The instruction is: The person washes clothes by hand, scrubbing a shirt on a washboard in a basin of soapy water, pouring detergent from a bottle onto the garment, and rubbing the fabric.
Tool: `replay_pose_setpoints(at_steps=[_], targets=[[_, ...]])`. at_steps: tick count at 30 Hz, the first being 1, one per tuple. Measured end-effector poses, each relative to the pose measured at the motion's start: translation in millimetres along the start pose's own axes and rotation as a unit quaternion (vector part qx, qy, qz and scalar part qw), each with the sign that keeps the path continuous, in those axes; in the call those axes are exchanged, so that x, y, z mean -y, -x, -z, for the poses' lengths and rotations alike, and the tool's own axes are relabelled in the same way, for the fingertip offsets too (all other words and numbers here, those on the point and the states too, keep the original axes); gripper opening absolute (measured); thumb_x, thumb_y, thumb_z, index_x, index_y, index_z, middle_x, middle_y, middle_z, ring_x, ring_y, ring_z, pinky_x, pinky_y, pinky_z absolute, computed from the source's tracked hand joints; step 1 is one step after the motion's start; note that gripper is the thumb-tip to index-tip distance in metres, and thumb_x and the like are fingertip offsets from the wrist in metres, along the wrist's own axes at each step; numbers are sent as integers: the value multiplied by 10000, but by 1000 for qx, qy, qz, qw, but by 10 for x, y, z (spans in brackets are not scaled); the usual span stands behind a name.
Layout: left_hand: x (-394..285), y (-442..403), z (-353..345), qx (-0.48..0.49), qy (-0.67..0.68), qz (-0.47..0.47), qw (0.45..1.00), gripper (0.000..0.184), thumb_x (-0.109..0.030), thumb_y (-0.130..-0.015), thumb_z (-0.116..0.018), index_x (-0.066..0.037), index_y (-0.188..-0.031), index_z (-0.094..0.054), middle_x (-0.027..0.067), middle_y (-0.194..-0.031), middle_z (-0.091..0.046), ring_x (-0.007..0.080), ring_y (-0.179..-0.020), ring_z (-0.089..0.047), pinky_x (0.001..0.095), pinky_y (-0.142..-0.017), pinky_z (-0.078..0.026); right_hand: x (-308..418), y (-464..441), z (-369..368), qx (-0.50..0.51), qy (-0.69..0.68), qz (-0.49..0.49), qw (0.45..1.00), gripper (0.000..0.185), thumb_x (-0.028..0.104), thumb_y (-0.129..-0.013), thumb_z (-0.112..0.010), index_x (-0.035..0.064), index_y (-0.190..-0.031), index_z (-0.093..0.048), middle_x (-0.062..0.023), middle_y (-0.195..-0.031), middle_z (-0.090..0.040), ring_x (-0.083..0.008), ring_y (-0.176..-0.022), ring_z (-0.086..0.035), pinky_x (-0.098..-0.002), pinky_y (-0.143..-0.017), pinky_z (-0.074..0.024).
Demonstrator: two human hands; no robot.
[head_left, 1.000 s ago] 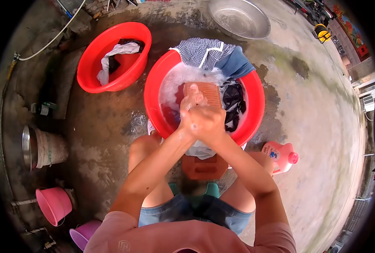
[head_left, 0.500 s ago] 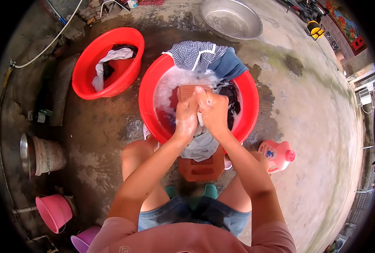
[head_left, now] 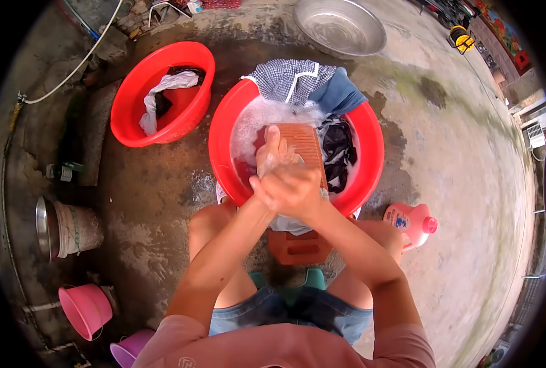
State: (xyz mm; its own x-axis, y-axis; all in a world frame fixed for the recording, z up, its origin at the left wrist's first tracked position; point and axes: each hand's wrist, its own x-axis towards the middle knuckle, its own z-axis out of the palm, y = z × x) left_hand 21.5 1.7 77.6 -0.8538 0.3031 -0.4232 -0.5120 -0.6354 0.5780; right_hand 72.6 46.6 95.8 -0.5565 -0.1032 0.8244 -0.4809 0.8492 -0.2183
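A red basin (head_left: 371, 141) of suds stands between my knees, with a brown ridged washboard (head_left: 308, 147) leaning in it. Over the board, my left hand (head_left: 276, 153) is closed and soapy, with a pale bit of cloth showing beside its fingers. My right hand (head_left: 290, 187) is closed too and crosses in front of the left hand's heel. A wet grey garment (head_left: 290, 224) hangs below the hands over the washboard's lower end; most of it is hidden. Black cloth (head_left: 337, 150) lies in the suds at right. A checked garment (head_left: 288, 76) and blue denim (head_left: 340, 93) drape over the far rim.
Another red basin (head_left: 121, 116) with grey and dark cloth stands at far left. A metal basin (head_left: 340, 27) is behind. A pink detergent jug (head_left: 411, 224) stands by my right knee. Buckets, including a pink bucket (head_left: 83, 310), line the left. A hose (head_left: 80, 67) hangs at upper left.
My hands were side by side as fists on the washboard. Now the right one has come back and left, crossing the left hand, and more of the ridges and black cloth shows.
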Motion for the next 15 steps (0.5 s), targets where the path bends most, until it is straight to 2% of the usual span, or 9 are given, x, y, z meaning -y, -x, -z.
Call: replay_pose_setpoints(at_steps=[2, 5, 6, 7, 9, 10, 11, 13, 15], targets=[[132, 156, -12, -49, -91, -5, 995, 370, -372, -916, -437, -182, -600, -413, -37, -508, -325, 60, -466, -344, 228, -435, -305, -456, -6, -48, -24, 63, -84, 994, 244, 128, -681, -646, 128, -497, -486, -24, -432, -488, -168, -365, -497, -288, -352, -368], [279, -549, 638, 444, 150, 75, 880, 278, -343, -921, -436, -156, -747, -543, -23, -641, -492, 97, -604, -484, 265, -521, -411, -431, -91, 18, -34, 69, -76, 994, 233, 136, -677, -648, 124, -499, -497, -32, -432, -482, -161, -359, -490, -294, -348, -375], [175, -544, 591, 487, 173, 162, 840, 281, -354, -916, -440, -138, -773, -548, -1, -679, -521, 119, -611, -500, 292, -548, -431, -474, -44, -15, -33, 64, -90, 993, 233, 140, -679, -648, 118, -499, -503, -37, -432, -481, -169, -358, -488, -297, -353, -379], [71, -258, 401, 310, 102, 137, 935, 279, -355, -918, -434, -140, -784, -551, -2, -661, -508, 115, -577, -473, 286, -520, -410, -466, 43, -63, -31, 56, -114, 991, 233, 144, -682, -649, 112, -499, -509, -43, -432, -479, -178, -357, -486, -300, -358, -384], [-6, 270, -189, -54, -46, 53, 996, 278, -359, -923, -422, -146, -806, -557, -3, -626, -481, 108, -510, -420, 276, -465, -369, -563, 92, -108, -33, 52, -137, 989, 234, 152, -687, -651, 101, -499, -521, -54, -432, -475, -194, -355, -483, -305, -369, -393], [44, 284, -193, -36, -17, 47, 998, 256, -350, -924, -421, -151, -850, -564, -3, -662, -497, 108, -559, -458, 269, -495, -391, -488, 86, -86, -15, 53, -194, 979, 243, 153, -700, -641, 101, -497, -519, -51, -445, -490, -199, -366, -488, -306, -369, -390], [134, 36, -5, 183, 61, 82, 978, 274, -362, -921, -426, -126, -868, -556, -5, -693, -512, 109, -599, -486, 265, -530, -414, -388, 65, -48, -11, 32, -153, 988, 246, 147, -711, -634, 97, -499, -520, -51, -448, -490, -203, -370, -489, -305, -372, -392], [151, -466, 377, 575, 193, 132, 784, 327, -386, -914, -435, -77, -904, -540, -11, -756, -543, 113, -680, -541, 259, -599, -460, -33, 53, -24, -13, -19, -75, 997, 254, 135, -733, -619, 90, -503, -520, -51, -454, -489, -212, -378, -490, -302, -377, -396], [256, -257, 467, 230, 107, 109, 961, 281, -336, -926, -423, -95, -826, -527, -10, -683, -512, 116, -603, -513, 255, -538, -435, 31, 60, -42, -19, -33, -73, 997, 249, 129, -732, -618, 91, -506, -520, -48, -457, -486, -210, -386, -494, -300, -381, -398]])
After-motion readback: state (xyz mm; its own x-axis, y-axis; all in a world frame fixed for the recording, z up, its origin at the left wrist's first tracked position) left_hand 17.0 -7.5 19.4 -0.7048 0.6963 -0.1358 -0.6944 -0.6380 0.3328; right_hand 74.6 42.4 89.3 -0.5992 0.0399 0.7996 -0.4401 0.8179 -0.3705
